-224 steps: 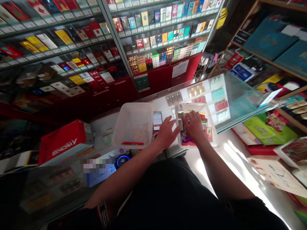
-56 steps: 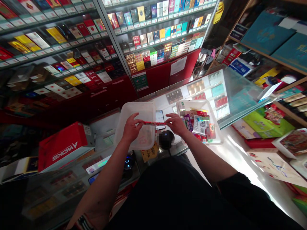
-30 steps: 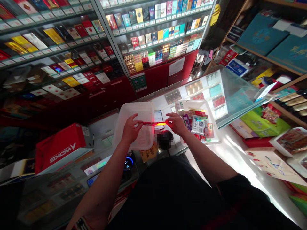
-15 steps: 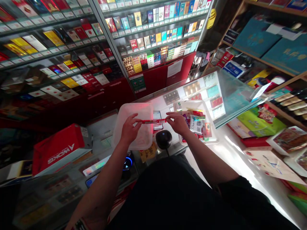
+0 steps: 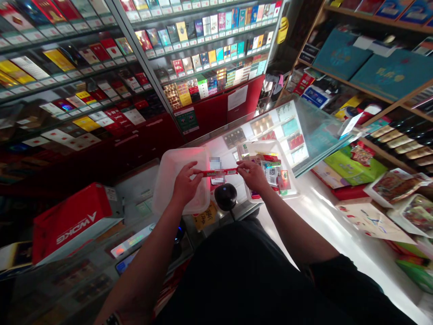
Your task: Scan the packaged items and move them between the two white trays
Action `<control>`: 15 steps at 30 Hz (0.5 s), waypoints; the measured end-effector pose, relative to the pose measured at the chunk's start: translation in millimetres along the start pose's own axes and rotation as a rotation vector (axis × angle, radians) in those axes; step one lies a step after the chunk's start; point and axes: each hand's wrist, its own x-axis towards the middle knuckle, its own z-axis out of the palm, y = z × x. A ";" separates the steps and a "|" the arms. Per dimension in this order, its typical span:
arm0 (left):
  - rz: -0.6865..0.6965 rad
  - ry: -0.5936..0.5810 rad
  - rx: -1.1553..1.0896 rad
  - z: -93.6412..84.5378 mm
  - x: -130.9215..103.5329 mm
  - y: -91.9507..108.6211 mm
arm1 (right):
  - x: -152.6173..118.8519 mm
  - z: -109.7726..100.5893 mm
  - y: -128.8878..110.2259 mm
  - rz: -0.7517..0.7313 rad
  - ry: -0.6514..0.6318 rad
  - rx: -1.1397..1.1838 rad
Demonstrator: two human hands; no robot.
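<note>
A slim red packet (image 5: 232,171) is stretched level between my two hands, above the counter. Its left end is pinched by the fingertips of my left hand (image 5: 185,183), which is over an empty-looking translucent plastic bin (image 5: 158,189). The fingers of my right hand (image 5: 252,175) pinch the other end. Just below the packet stands a black, round-headed scanner (image 5: 225,197). Beyond my right hand, a white tray (image 5: 291,195) holds several small snack packets (image 5: 270,174). A phone-like screen (image 5: 214,163) lies behind the red packet, partly blurred.
The glass counter (image 5: 311,144) runs off to the right. A red box (image 5: 72,223) sits at the left. Shelves of small boxes (image 5: 182,31) fill the wall ahead. Teal cartons (image 5: 389,74) and food packs (image 5: 358,167) stand on the right.
The view has turned slightly right, so the surroundings appear shifted left. Both hands keep hold of the red packet, which has barely moved over the counter.
</note>
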 end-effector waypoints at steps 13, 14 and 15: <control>0.180 -0.161 -0.012 46.4 5.2 67.9 | -38.8 -70.7 28.2 0.110 0.173 -0.010; 0.197 -0.174 -0.008 51.6 4.3 74.0 | -41.9 -77.8 31.8 0.118 0.178 -0.010; 0.215 -0.186 -0.002 57.2 3.0 80.0 | -45.0 -85.0 35.9 0.126 0.184 -0.012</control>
